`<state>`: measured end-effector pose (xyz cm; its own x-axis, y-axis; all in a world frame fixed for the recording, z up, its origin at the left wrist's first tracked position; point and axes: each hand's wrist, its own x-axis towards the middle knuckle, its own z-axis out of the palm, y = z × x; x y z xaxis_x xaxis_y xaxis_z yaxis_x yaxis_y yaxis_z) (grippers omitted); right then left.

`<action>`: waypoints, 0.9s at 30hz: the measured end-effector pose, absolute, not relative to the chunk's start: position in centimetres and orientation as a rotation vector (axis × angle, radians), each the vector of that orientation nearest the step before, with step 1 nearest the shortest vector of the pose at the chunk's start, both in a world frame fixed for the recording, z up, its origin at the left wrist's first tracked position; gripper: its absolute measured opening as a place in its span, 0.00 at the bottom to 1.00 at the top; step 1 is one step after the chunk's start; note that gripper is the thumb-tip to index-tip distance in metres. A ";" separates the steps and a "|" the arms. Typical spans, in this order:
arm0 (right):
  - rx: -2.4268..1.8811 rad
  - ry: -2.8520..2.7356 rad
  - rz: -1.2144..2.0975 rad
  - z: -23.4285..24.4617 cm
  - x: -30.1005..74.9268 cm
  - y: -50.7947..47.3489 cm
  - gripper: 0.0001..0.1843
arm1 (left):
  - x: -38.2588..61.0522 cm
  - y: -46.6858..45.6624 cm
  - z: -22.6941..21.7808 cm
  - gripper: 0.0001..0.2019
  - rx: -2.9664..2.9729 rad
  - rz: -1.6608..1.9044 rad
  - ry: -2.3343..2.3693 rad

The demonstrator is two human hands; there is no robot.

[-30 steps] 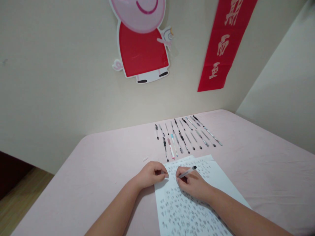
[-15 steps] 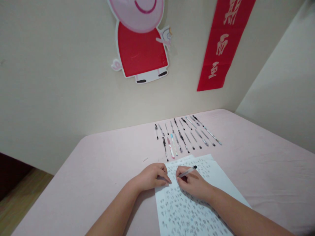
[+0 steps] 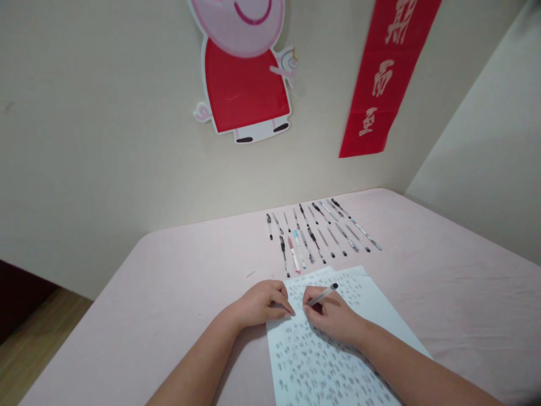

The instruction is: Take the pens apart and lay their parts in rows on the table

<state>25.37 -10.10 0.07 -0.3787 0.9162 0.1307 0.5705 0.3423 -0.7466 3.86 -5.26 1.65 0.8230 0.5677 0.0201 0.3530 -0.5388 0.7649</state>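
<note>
Handwritten sheets of white paper [image 3: 382, 316] lie at a slant on the pink-covered table, covered in rows of dark characters. A pen [image 3: 322, 295] with a pale clear barrel and a black end is gripped in my right hand [image 3: 332, 318], tilted up to the right. Its tip is hidden behind my fingers, near the upper middle of the sheet. My left hand [image 3: 265, 301] rests on the sheet's left edge, fingers slightly apart and bent, nothing in them.
Beyond the paper, several pens [image 3: 313, 245] lie side by side in two rows. A small white strip [image 3: 251, 273] sits left of them. The pink-covered table [image 3: 169, 304] meets a wall bearing a cartoon pig cutout [image 3: 247, 90] and a red banner [image 3: 380, 84].
Both hands keep almost the same place on the paper, and the pen stays in my right hand. The whole view has shifted very slightly.
</note>
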 end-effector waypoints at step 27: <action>-1.352 -1.829 0.991 -0.2 25.5 -10.0 0.05 | 4.0 -5.3 1.9 0.09 2.212 0.332 0.670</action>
<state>25.52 -10.00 -0.19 -0.2582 0.9640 0.0631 0.4739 0.1833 -0.8613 3.99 -5.34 1.92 0.8266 0.5624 0.0207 0.3574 -0.5529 0.7527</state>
